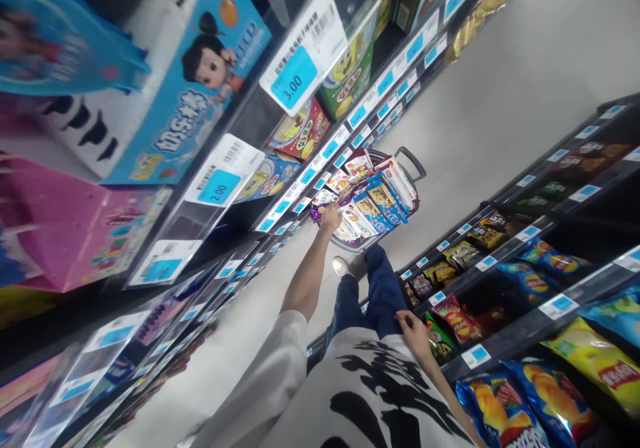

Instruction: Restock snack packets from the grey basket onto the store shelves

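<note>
My left hand reaches down to a shopping basket on the floor. Its fingers appear closed on a purple and white snack packet at the basket's left side, though the grip is small and partly hidden. Packed around it inside are blue snack packets picturing biscuits, plus several white and red packs. The basket's dark handle sticks out at the far side. Beside my thigh hangs my right hand, fingers loosely bent and apart, fingertips near the dark blue trousers, with nothing in it.
Shelves with price tags rise close on the left, holding a blue snack box and a pink box. On the right, lower shelves carry chip bags. A pale floor runs between them.
</note>
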Demonstrator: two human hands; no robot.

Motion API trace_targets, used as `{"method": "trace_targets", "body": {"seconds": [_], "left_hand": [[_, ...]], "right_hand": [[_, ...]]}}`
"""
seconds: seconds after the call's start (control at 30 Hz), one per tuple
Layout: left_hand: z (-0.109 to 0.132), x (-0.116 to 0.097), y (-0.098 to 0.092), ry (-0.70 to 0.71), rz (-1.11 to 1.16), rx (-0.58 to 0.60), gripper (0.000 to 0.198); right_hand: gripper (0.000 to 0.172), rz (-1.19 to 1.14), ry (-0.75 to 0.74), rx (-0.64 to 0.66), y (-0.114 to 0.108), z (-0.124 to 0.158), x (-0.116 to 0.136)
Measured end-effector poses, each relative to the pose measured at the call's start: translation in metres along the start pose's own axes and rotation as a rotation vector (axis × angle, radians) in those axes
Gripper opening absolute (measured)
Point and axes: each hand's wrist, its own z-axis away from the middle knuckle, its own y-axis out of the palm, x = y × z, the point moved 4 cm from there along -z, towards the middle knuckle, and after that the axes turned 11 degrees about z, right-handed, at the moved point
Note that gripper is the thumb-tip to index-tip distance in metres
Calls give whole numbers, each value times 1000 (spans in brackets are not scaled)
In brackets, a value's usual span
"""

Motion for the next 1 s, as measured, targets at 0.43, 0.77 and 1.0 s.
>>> {"method": "trace_targets", "body": {"seconds": [0.43,0.77,1.0], "left_hand": [[-4,-1,7,17,160,-7,53],[171,-28,46,209,465,-75,25],[320,-14,58,354,715,-70,25]], "right_hand": [[49,-43,-51,-20,8,8,-17],[47,-238,-16,-20,18,6,19],[55,-531,70,-21,47,10,45]]}}
